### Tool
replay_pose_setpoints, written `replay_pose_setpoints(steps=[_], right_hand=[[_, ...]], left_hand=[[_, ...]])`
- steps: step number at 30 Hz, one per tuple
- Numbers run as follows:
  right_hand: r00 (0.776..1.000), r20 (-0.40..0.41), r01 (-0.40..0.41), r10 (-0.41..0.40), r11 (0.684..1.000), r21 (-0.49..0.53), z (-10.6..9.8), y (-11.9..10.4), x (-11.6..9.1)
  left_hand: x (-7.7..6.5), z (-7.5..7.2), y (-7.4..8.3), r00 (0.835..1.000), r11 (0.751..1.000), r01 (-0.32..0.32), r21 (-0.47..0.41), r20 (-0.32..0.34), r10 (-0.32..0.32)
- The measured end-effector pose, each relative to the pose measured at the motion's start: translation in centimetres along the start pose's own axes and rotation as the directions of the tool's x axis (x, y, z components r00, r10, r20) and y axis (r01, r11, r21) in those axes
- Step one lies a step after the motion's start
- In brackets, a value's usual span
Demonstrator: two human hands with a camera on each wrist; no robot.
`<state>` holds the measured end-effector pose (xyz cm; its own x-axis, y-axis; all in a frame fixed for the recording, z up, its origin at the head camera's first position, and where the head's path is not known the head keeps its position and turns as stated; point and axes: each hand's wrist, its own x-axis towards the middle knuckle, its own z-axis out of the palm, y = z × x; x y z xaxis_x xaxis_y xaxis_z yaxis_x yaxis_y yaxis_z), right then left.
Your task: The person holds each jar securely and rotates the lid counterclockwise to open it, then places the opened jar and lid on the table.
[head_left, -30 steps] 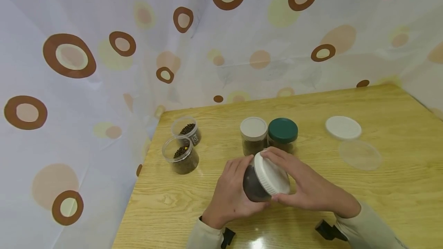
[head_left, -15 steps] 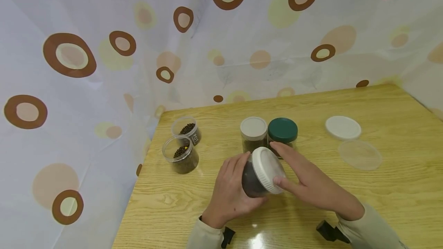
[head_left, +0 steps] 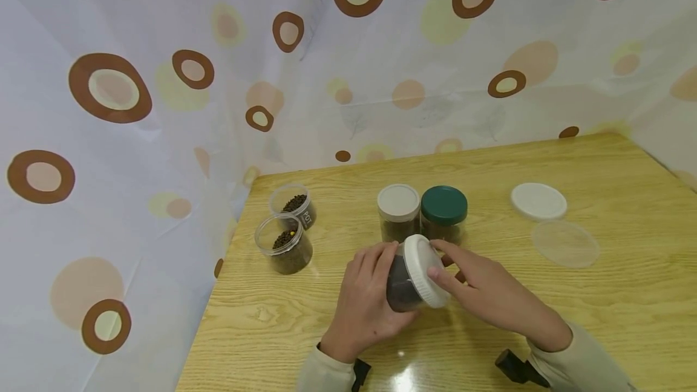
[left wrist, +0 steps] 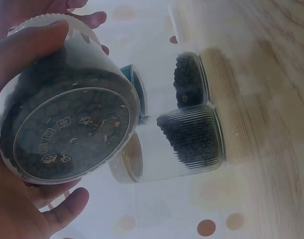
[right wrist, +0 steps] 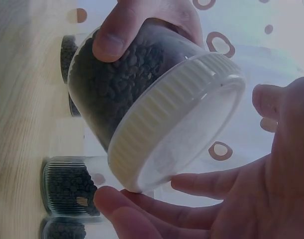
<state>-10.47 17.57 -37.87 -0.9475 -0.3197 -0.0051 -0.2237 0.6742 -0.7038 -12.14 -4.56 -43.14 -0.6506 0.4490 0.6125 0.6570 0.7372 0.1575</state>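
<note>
My left hand (head_left: 362,304) grips a clear jar (head_left: 401,286) of dark pellets, tilted above the table with its base toward the left wrist camera. A white ribbed screw lid (head_left: 426,271) sits on the jar and faces right. Around that lid my right hand (head_left: 492,295) is spread. In the right wrist view its thumb (right wrist: 268,102) stands apart from the lid, while its fingertips (right wrist: 179,183) are at or touching the lower rim. Behind the held jar stand a white-lidded jar (head_left: 399,204) and a green-lidded jar (head_left: 445,207), both partly hidden, with dark pellets inside.
Two uncovered clear tubs (head_left: 291,257) with dark pellets stand at the left of the wooden table (head_left: 261,331). A loose white lid (head_left: 539,201) and a translucent disc (head_left: 565,244) lie at the right. Patterned sheeting (head_left: 403,65) hangs behind.
My right hand has loosened from the lid, its fingers lifting off and then coming back near the rim. The jar has turned so its lid faces more to the right.
</note>
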Motion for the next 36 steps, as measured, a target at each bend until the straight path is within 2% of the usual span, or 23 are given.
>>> replay_pose_setpoints(steps=[7,10,12,15,19,22,24,27,36], right_hand=[[0.998,0.037,-0.056,0.057,0.998,-0.028,0.2,-0.2,0.3],[0.997,0.048,-0.057,0.057,0.998,-0.018,0.3,0.0,0.5],[0.999,0.043,-0.009,0.009,1.000,-0.020,0.4,0.2,0.4],[0.989,0.019,0.146,-0.145,0.986,-0.079,0.5,0.6,0.3],[0.935,-0.007,0.349,-0.356,0.921,-0.171,0.4,1.0,0.0],[0.903,-0.013,0.419,-0.430,0.887,-0.195,0.3,1.2,-0.1],[0.890,-0.015,0.444,-0.456,0.873,-0.203,0.2,1.3,0.0],[0.883,-0.014,0.455,-0.468,0.865,-0.210,0.3,1.3,0.0],[0.889,-0.010,0.447,-0.457,0.873,-0.195,0.3,1.3,0.3]], left_hand=[[-0.3,0.4,0.0,0.999,0.999,-0.035,0.022,-0.021,0.036],[-0.4,0.5,0.0,0.999,0.999,-0.033,0.012,-0.009,0.033],[-0.5,0.4,-0.1,1.000,1.000,-0.023,-0.014,0.009,0.023],[-0.6,0.2,-0.1,0.999,0.997,0.009,-0.082,0.046,-0.005],[-0.8,-0.2,-0.2,0.996,0.984,0.046,-0.170,0.077,-0.033],[-0.8,-0.3,-0.2,0.995,0.977,0.061,-0.203,0.090,-0.043],[-0.8,-0.3,-0.2,0.994,0.975,0.069,-0.211,0.097,-0.050],[-0.9,-0.4,-0.2,0.993,0.975,0.077,-0.206,0.101,-0.057],[-0.8,-0.5,-0.2,0.992,0.981,0.092,-0.170,0.100,-0.075]])
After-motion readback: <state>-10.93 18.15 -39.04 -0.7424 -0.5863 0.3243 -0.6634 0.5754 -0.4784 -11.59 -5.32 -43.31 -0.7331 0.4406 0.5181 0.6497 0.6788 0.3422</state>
